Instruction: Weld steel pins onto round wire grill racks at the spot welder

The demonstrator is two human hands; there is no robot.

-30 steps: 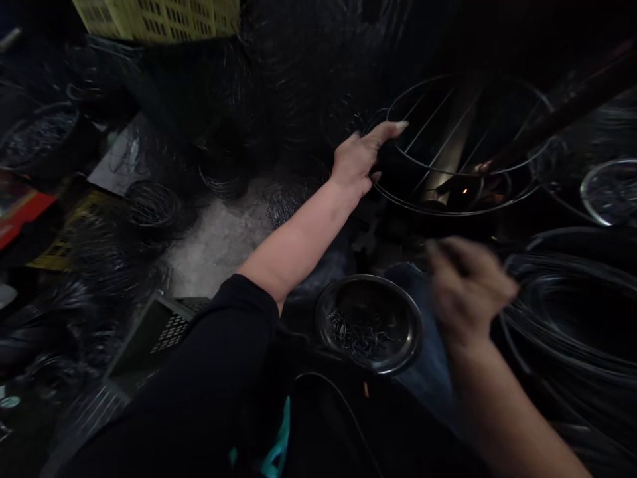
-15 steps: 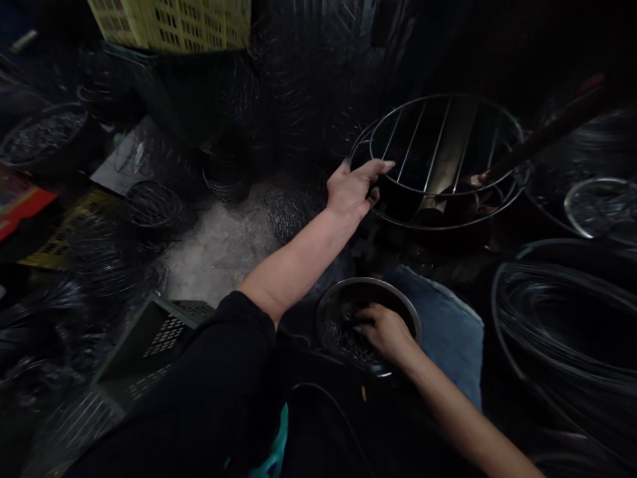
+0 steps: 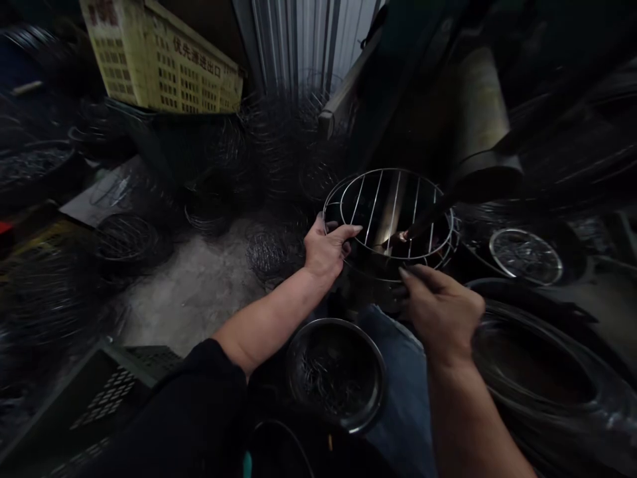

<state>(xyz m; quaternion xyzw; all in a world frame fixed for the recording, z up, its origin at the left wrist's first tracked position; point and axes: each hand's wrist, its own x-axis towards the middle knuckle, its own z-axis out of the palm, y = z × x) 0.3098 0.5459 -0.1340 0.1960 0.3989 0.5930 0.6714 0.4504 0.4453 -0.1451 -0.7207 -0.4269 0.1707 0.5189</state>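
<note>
A round wire rack [image 3: 373, 211] with parallel cross wires sits around a metal bar and a copper-coloured tip [image 3: 401, 236]. My left hand [image 3: 326, 249] is closed on its left rim, thumb on top. My right hand [image 3: 442, 309] is by the rack's front rim, thumb and fingers pinched together; whatever is between them is dark and cannot be made out. Below the hands stands a metal bowl [image 3: 367, 348] with small bent wire pieces [image 3: 328, 382] inside.
A thick metal cylinder [image 3: 482, 106] hangs above the rack at right. Blue cloth [image 3: 398, 372] lies beside the bowl. Wire coils [image 3: 537, 358] are at right, a green crate [image 3: 104, 398] at lower left, a yellow crate [image 3: 194, 73] behind. Stacks of wire racks stand on the floor.
My right hand has left the bowl and moved up to the rack's front rim. My left hand still holds the rack. The view has shifted, with more of the back showing.
</note>
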